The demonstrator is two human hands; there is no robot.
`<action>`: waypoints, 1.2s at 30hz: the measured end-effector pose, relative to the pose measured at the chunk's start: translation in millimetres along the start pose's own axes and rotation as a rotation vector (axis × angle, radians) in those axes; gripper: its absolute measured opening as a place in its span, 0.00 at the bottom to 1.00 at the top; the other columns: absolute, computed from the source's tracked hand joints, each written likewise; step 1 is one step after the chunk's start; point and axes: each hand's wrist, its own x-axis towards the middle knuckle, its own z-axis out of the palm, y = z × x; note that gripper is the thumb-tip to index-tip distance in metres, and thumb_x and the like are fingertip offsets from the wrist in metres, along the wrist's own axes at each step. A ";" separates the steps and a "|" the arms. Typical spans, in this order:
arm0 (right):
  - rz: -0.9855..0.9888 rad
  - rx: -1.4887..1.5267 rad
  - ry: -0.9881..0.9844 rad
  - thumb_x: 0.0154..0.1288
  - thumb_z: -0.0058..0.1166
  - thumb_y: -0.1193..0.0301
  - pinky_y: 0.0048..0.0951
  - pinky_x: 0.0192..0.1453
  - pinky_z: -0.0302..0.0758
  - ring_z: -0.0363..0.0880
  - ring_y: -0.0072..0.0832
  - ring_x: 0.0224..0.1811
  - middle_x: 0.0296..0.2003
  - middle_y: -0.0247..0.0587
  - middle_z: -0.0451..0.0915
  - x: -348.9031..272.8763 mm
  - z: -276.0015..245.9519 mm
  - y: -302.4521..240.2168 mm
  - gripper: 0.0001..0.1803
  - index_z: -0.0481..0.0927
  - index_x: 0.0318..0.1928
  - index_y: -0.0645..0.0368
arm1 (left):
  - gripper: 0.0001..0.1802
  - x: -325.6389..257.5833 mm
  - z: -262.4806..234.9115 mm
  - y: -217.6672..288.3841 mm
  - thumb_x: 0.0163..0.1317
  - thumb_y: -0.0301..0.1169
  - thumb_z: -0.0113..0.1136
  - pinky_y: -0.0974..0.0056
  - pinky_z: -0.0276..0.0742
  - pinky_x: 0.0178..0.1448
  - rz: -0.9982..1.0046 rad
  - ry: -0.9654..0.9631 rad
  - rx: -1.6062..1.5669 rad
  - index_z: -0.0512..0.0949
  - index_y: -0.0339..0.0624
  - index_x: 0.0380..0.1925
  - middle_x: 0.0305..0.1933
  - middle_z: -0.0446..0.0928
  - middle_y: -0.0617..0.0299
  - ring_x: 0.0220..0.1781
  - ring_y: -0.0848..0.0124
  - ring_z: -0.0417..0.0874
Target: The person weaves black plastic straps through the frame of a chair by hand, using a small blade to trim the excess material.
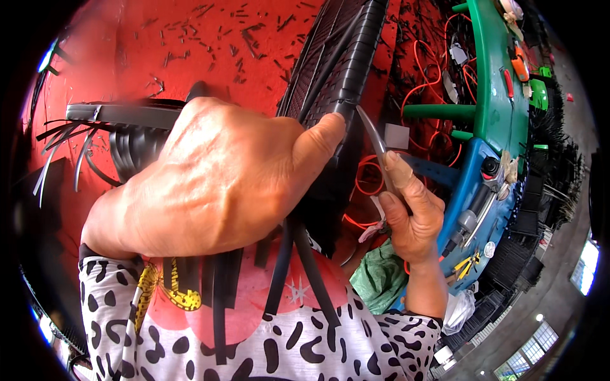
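Observation:
A black woven panel point(357, 60) with a thick wrapped edge stands tilted in front of me. My left hand point(222, 181) is closed at its near part, the thumb pressed against the wrapped edge; the other fingers are mostly hidden behind the hand. Close to that thumb, the tip of a curved, pointed metal tool point(375, 131) meets or nearly meets the edge. My right hand point(416, 222) pinches this tool between thumb and fingers, and one finger has a tan wrap on it. Loose flat black strips point(220, 305) hang below the panel across my patterned shirt.
Short black scraps point(238, 54) litter the red surface point(159, 44). To the left lies a black piece point(127, 114) with loose strip ends. On the right are a green stool point(486, 76), a blue stool point(467, 190) bearing tools, an orange hose point(419, 63) and a green sack point(380, 276).

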 end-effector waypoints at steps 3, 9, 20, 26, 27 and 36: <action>-0.051 -0.122 -0.002 0.58 0.53 0.85 0.25 0.44 0.76 0.80 0.30 0.41 0.48 0.53 0.78 4.0 3.4 1.2 0.19 0.73 0.51 0.70 | 0.35 -0.2 1.3 -2.3 0.39 0.22 0.57 0.60 0.70 0.19 -0.010 -0.042 0.013 0.67 0.24 0.54 0.17 0.70 0.56 0.16 0.60 0.74; 0.053 0.046 0.024 0.58 0.53 0.84 0.24 0.47 0.75 0.79 0.29 0.44 0.51 0.51 0.76 -4.1 19.4 10.5 0.22 0.72 0.55 0.68 | 0.37 -2.6 3.8 -6.2 0.40 0.22 0.56 0.59 0.71 0.21 -0.017 -0.127 0.027 0.63 0.23 0.57 0.18 0.71 0.55 0.17 0.58 0.75; 0.607 0.989 -0.110 0.64 0.52 0.75 0.13 0.31 0.68 0.72 0.12 0.29 0.50 0.43 0.75 5.0 0.2 4.2 0.25 0.65 0.60 0.68 | 0.36 -2.6 1.7 -14.6 0.42 0.20 0.55 0.59 0.68 0.20 -0.027 -0.157 0.028 0.64 0.26 0.57 0.16 0.70 0.55 0.15 0.58 0.73; 0.266 0.308 -0.075 0.62 0.51 0.80 0.27 0.59 0.69 0.73 0.36 0.56 0.53 0.54 0.73 10.7 9.3 0.6 0.21 0.69 0.56 0.72 | 0.33 -1.4 -2.6 -19.1 0.41 0.18 0.55 0.58 0.66 0.19 -0.066 -0.178 0.015 0.68 0.27 0.54 0.15 0.69 0.56 0.14 0.58 0.72; 0.087 0.188 -0.060 0.61 0.52 0.81 0.28 0.58 0.70 0.74 0.37 0.55 0.53 0.55 0.74 10.4 10.6 2.5 0.20 0.70 0.55 0.73 | 0.33 -1.0 -2.8 -19.8 0.41 0.18 0.55 0.58 0.66 0.19 -0.065 -0.179 0.015 0.68 0.27 0.54 0.15 0.69 0.56 0.14 0.58 0.72; 0.102 0.091 -0.045 0.58 0.53 0.85 0.27 0.48 0.76 0.81 0.37 0.45 0.49 0.56 0.76 4.2 6.6 -8.7 0.18 0.73 0.51 0.73 | 0.32 -0.1 -4.3 -17.7 0.39 0.15 0.52 0.58 0.66 0.18 -0.090 -0.181 0.007 0.70 0.27 0.53 0.13 0.68 0.56 0.13 0.58 0.72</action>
